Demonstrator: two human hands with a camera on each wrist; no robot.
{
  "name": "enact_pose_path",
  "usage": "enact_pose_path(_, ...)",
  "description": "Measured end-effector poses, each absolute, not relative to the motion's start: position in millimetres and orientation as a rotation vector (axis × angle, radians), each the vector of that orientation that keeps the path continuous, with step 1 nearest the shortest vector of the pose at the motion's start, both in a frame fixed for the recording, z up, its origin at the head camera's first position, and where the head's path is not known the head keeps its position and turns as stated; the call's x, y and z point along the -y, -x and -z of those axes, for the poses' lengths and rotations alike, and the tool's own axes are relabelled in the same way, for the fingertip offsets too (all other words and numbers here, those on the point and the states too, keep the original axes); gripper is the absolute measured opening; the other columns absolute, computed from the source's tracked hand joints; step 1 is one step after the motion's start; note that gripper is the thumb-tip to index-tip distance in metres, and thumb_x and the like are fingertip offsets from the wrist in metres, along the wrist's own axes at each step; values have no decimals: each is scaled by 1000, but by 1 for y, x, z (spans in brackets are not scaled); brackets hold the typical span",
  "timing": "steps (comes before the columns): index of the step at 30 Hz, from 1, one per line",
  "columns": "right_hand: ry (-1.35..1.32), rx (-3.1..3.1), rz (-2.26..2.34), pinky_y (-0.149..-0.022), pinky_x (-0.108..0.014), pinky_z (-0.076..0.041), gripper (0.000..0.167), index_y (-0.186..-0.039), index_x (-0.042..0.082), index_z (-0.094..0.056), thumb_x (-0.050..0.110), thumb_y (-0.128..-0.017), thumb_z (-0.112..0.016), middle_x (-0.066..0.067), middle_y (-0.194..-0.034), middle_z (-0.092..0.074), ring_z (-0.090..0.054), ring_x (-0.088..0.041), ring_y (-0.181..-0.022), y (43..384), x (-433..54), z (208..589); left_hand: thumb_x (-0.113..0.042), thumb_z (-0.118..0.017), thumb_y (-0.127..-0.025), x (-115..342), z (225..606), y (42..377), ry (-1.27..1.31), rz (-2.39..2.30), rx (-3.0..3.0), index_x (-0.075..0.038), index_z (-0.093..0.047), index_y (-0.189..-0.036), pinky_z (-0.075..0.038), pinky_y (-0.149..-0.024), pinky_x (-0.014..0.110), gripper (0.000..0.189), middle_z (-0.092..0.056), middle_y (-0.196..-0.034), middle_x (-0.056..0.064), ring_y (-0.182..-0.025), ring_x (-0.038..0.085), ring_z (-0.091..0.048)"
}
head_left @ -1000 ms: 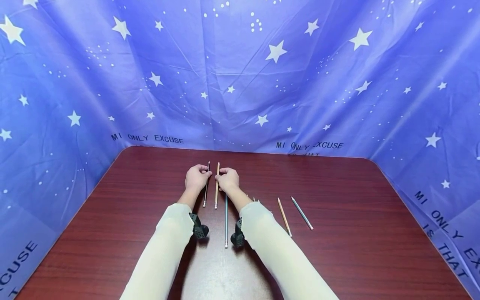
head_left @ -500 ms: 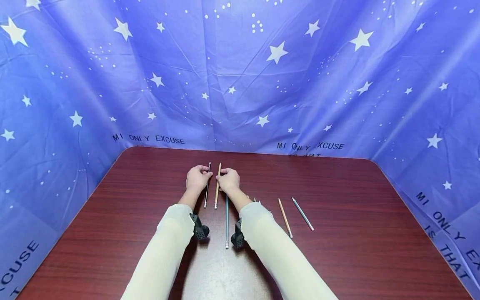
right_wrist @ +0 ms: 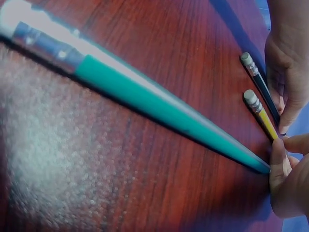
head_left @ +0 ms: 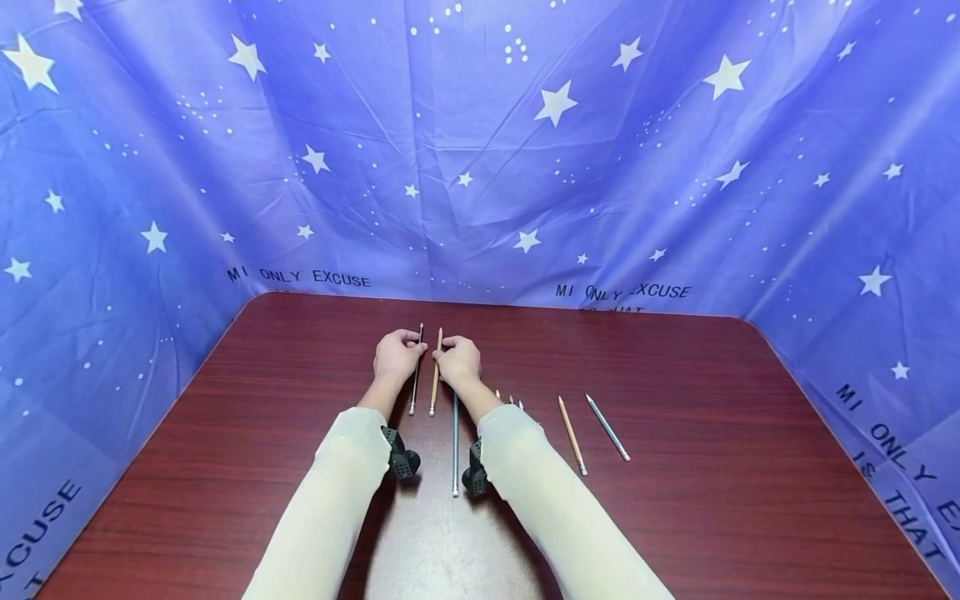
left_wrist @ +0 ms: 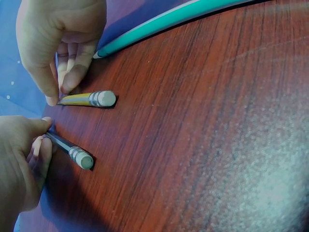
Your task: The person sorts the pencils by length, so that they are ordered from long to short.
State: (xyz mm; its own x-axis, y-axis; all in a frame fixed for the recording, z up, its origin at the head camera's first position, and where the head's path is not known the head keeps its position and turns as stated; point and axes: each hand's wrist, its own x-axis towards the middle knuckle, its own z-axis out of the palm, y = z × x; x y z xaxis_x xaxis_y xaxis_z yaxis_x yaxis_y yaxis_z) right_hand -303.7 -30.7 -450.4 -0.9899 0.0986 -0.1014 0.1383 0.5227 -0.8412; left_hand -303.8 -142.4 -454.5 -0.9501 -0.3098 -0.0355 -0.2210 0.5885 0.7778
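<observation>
My left hand (head_left: 395, 357) pinches a black pencil (head_left: 415, 385) near its pointed far end, thumb and fingers on either side. Its white eraser (left_wrist: 85, 161) faces back toward me. Just to the right, my right hand (head_left: 459, 360) pinches a yellow pencil (head_left: 435, 385) the same way, eraser end (right_wrist: 251, 97) also toward me. The two pencils lie side by side with a narrow gap of table between them. Beside the right hand lies a green pencil (head_left: 455, 450), its tip right at that hand's fingers in the right wrist view and its eraser nearest me.
Right of the right sleeve (head_left: 555, 492), an orange-tan pencil (head_left: 572, 435) and a blue-green pencil (head_left: 607, 427) lie on the dark red wooden table (head_left: 712, 500). Several more pencil tips (head_left: 512, 400) peek out from behind that sleeve. A blue star-patterned curtain (head_left: 480, 150) encloses the table's far side.
</observation>
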Motion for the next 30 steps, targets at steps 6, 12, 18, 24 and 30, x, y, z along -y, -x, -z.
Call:
enact_pose_path(6, -217, -2647, 1593, -42, -20, -47, 24, -107, 5, -67, 12, -84, -68, -11, -82, -72, -48, -5, -36, 303, 22, 447, -25, -67, -85, 137, 454, 302, -455, 1305, 2706, -12, -67, -108, -47, -80, 41, 26, -68, -98, 6, -92, 23, -62)
enact_pose_path(12, -258, -2623, 1550, -37, -20, -45, 17, -100, 9, -70, 16, -85, -68, -8, -80, -71, -48, -7, -36, 305, 13, 446, -27, -67, -85, 137, 455, 299, -458, 1315, 2708, -12, -67, -108, -47, -81, 40, 27, -69, -98, 7, -91, 22, -63)
enact_pose_path(18, -233, -2611, 1577, -40, -21, -50, 17, -99, 9, -70, 17, -84, -68, -9, -83, -72, -60, -17, -45, 305, 6, 437, -26, -68, -84, 140, 452, 298, -421, 1371, 2678, -8, -67, -108, -48, -76, 33, 29, -69, -98, 11, -86, 22, -64)
enact_pose_path(24, -189, -2574, 1611, -51, -30, -57, 20, -101, 6, -69, 16, -84, -68, -13, -86, -72, -68, -26, -64, 303, -1, 425, -20, -69, -83, 145, 449, 298, -368, 1583, 2608, 0, -65, -108, -47, -50, 18, 33, -68, -93, 15, -56, 8, -56)
enact_pose_path(30, -152, -2577, 1592, -55, -36, -58, 17, -98, 8, -69, 17, -84, -68, -14, -87, -72, -69, -29, -64, 301, -8, 420, -21, -68, -84, 150, 444, 294, -284, 1644, 2608, 3, -62, -113, -55, -53, 23, 39, -66, -102, 21, -66, 13, -61)
